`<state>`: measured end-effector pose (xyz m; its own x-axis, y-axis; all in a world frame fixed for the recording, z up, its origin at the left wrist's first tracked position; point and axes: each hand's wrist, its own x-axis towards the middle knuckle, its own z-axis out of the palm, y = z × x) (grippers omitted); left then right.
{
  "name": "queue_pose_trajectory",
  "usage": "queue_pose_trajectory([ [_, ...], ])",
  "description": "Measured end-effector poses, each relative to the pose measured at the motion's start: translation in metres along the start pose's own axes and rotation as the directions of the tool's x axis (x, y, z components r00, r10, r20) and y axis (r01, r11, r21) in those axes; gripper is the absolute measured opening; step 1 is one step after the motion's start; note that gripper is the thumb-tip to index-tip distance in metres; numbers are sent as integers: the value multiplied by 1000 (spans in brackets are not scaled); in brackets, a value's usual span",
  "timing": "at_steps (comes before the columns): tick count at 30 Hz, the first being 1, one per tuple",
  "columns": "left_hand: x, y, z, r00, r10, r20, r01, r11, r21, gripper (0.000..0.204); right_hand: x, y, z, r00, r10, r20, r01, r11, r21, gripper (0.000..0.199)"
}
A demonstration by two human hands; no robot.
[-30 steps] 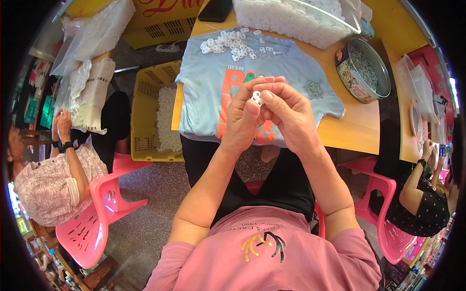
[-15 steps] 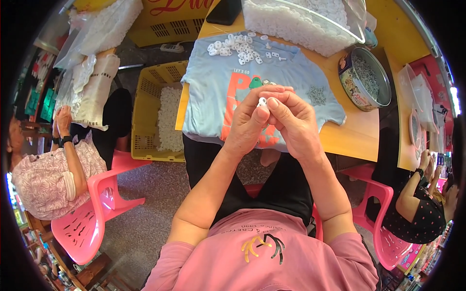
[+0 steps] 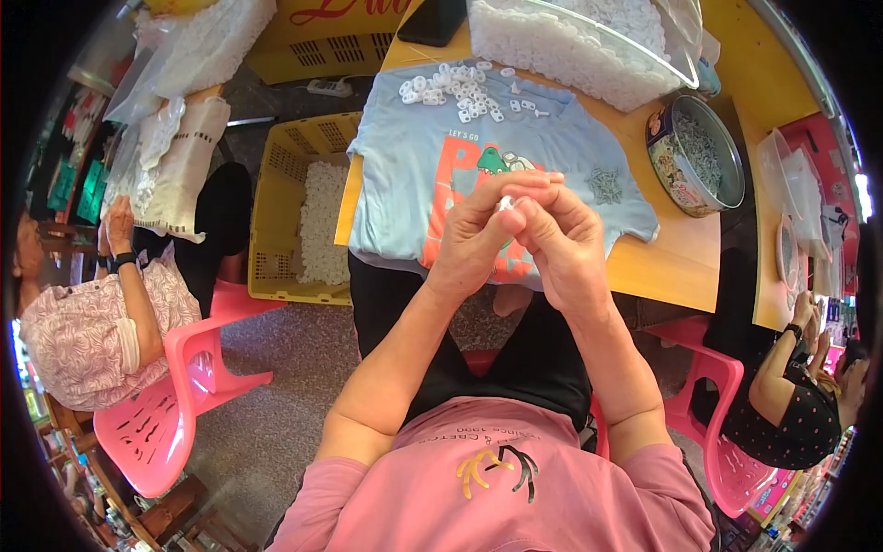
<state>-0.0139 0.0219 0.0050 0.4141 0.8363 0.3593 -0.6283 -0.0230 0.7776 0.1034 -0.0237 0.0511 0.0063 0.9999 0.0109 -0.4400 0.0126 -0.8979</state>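
Observation:
My left hand [image 3: 471,241] and my right hand [image 3: 572,247] meet above the near part of a light blue T-shirt [image 3: 395,175] spread on the table. Fingertips and thumbs close round a small white plastic piece [image 3: 506,202]. Only a bit of it shows between the thumbs; the rest is hidden by my fingers. Beyond my hands, a pile of small white plastic pieces with holes [image 3: 460,87] lies on the shirt. A little heap of grey metal screws [image 3: 604,184] rests on the shirt to the right of my hands.
A round tin [image 3: 662,156] of screws stands at the table's right. Behind the shirt is a transparent bin [image 3: 589,32] of white pieces, beside a black phone [image 3: 434,20]. Left of the table sits a yellow crate [image 3: 276,212]. Other people sit at both sides on pink chairs [image 3: 147,432].
My thumbs have closed further over the white piece, so less of it shows. My hands stay in nearly the same place, and the view has shifted slightly.

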Motion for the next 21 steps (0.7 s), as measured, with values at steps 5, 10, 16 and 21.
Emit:
queue_pose_trajectory([
  [5,-1,2,1,999,-19,-29,15,992,-126,39,3,2,7,998,-49,-45,43,990,-134,15],
  [10,5,3,6,989,-47,-141,-9,927,-374,68,25,-13,9,1000,-23,-21,18,976,-219,17],
  [16,16,8,4,957,-154,-247,40,910,-413,66,78,-47,45,993,-106,50,116,843,-525,25],
  [21,14,3,0,952,-185,-242,73,909,-410,52,128,-54,50,926,-1,378,166,899,-406,34],
])
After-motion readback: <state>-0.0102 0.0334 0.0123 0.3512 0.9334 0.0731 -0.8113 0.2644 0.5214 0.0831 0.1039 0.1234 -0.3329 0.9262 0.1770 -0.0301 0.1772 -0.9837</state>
